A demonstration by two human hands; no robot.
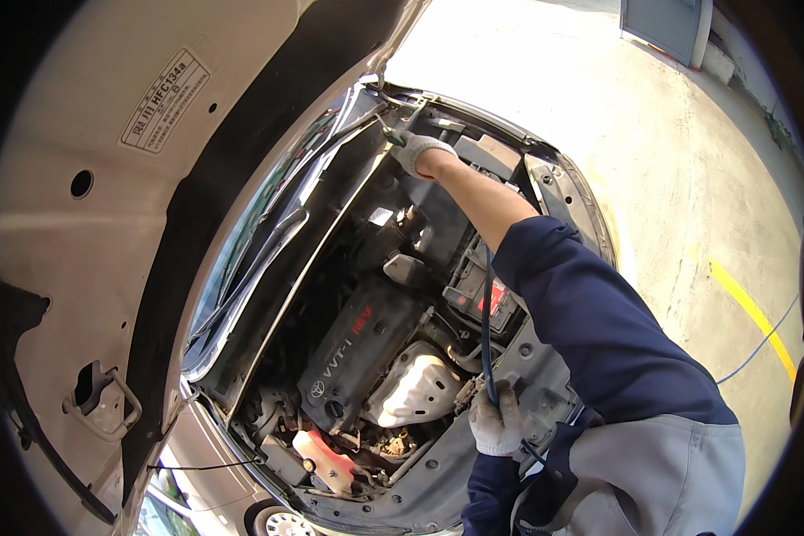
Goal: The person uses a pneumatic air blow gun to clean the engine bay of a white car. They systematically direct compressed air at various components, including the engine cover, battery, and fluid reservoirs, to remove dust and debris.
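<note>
My right hand [421, 153], in a pale knit glove, reaches to the far corner of the engine bay near the windscreen cowl [295, 221]. It grips a green-handled air blow gun [393, 137], whose thin metal nozzle points toward the cowl; the fingers partly cover it. Closer to my body, my left hand [499, 419], also gloved, is closed around a dark blue hose [487, 321] above the front panel of the bay [529, 375]. That hose rises past the battery [492, 298] and disappears behind my right forearm, so its upper end is hidden.
The raised bonnet [134, 221] fills the left side. Inside the bay are a Toyota engine cover [358, 348], a metal heat shield [419, 385] and a reservoir with pink fluid [325, 462]. Another car [214, 469] stands at lower left. A thin blue hose [757, 348] crosses the floor.
</note>
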